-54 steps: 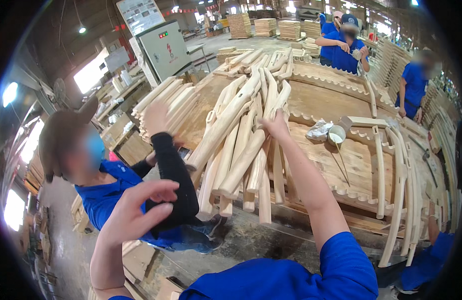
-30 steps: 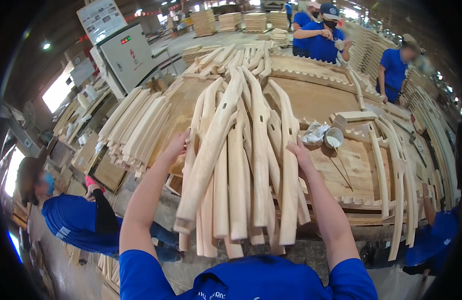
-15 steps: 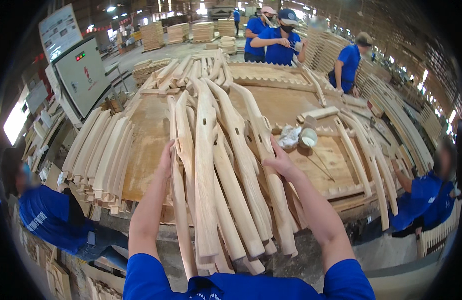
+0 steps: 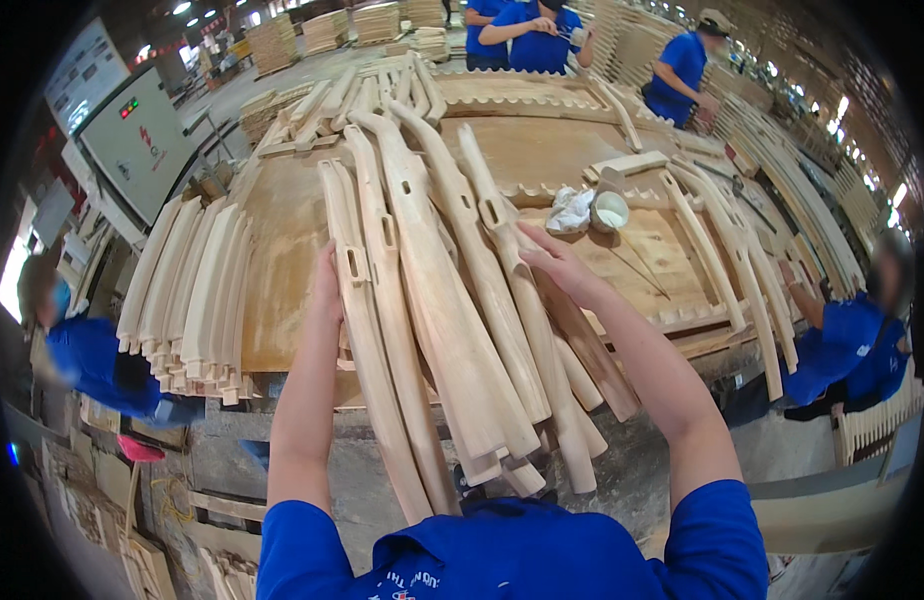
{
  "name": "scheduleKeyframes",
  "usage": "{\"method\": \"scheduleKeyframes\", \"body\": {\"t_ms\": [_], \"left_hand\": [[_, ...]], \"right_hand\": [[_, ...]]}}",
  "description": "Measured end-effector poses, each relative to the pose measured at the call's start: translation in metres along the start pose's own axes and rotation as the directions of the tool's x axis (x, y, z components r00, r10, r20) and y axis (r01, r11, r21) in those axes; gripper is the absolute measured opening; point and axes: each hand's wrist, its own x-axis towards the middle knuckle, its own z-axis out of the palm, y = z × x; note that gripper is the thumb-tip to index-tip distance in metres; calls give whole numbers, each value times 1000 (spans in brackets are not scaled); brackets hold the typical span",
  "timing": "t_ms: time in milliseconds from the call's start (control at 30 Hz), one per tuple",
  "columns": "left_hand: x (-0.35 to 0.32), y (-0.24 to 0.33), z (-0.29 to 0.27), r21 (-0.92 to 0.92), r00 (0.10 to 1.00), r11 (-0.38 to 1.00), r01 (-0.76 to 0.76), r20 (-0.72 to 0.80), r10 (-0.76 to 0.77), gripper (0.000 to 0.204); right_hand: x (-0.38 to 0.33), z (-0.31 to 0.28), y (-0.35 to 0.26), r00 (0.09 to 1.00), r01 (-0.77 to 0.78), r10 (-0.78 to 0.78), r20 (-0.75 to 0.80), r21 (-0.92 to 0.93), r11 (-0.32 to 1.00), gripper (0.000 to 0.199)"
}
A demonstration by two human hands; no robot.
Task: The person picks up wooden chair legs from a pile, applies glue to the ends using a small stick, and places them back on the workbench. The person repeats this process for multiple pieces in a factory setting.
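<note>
A bundle of long, curved wooden pieces [image 4: 447,310] with slots cut near their bent ends lies between my arms. Their wide lower ends reach past the table's near edge toward my body. Along the left side, my left hand [image 4: 327,285] presses against the outermost slotted piece [image 4: 357,265], its fingers mostly hidden behind the wood. My right hand [image 4: 562,262] grips the right-hand piece [image 4: 502,225] below its bent end, thumb and fingers around its edge. A darker wooden piece [image 4: 592,345] shows under my right forearm.
Curved slats [image 4: 187,290] stand in a row at the left. A white cup [image 4: 609,212] and a crumpled white cloth [image 4: 570,210] sit right of the bundle, near scalloped rails [image 4: 672,318]. More wooden pieces [image 4: 382,90] lie at the far side. Co-workers in blue [image 4: 542,40] surround the table.
The bundle's pieces have shifted and fanned out, and the leftmost one now shows its slot. Both hands stay at the bundle's sides. The head view has tilted downward.
</note>
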Motion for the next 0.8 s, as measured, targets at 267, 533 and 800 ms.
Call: {"method": "scheduleKeyframes", "body": {"t_ms": [267,533,800], "left_hand": [[-5,-8,-18,10,998,1000,-15,-64,16,53],[-4,-3,-23,73,999,997,-10,-39,13,51],[-2,-2,5,224,985,966,-126,-87,149,49]], "right_hand": [[11,-1,17,1000,-30,30,-10,-61,998,72],[25,1,12,950,-307,277,144,266,914,88],[7,12,-19,992,-122,122,13,228,966,95]]}}
